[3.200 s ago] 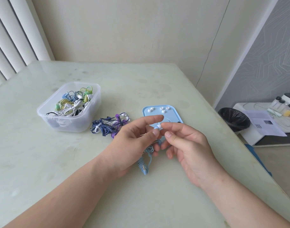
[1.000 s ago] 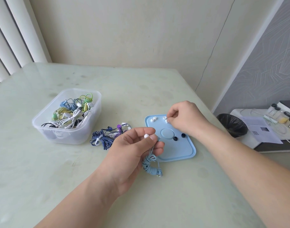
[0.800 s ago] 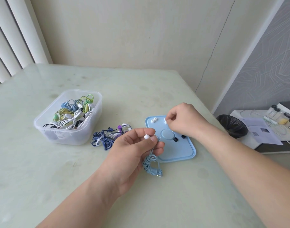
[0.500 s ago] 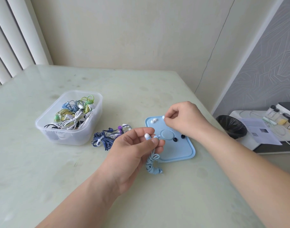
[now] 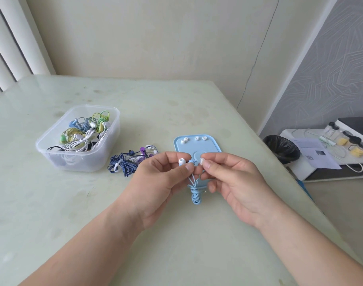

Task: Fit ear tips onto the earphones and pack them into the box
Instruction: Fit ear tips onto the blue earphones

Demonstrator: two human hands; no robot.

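The left grip [image 5: 155, 182] is closed on the light-blue earphones [image 5: 194, 193]. Thumb and forefinger pinch them near the buds, one bud shows a white tip, and the coiled cable hangs down to the table [image 5: 52, 203]. The right grip [image 5: 234, 182] pinches a loose white ear tip [image 5: 202, 161] between thumb and forefinger, just beside the buds. Its other fingers are loosely curled. Both grips are held above the near half of a blue tray [image 5: 209, 146], which lies flat on the table. Three spare ear tips [image 5: 196, 138] sit along the tray's far edge.

To the left of the tray lies a tied bundle of dark-blue and purple earphones [image 5: 131, 159]. Beyond that stands the clear plastic box [image 5: 79, 162], which holds a tangle of white, green, yellow and blue earphones.

The table is pale green and glossy, with faint smudges and rings, and its right edge runs diagonally. Behind it is a cream wall [image 5: 145, 38] with a thin dark crack [image 5: 256, 58] running down it. White vertical blinds [image 5: 11, 38] hang at the left. A grey panel with a raised line pattern [image 5: 331, 69] stands at the right. Below the panel are a black-lined bin [image 5: 283, 148] and a low white stand [image 5: 312, 168] carrying small jars and a printed sheet.
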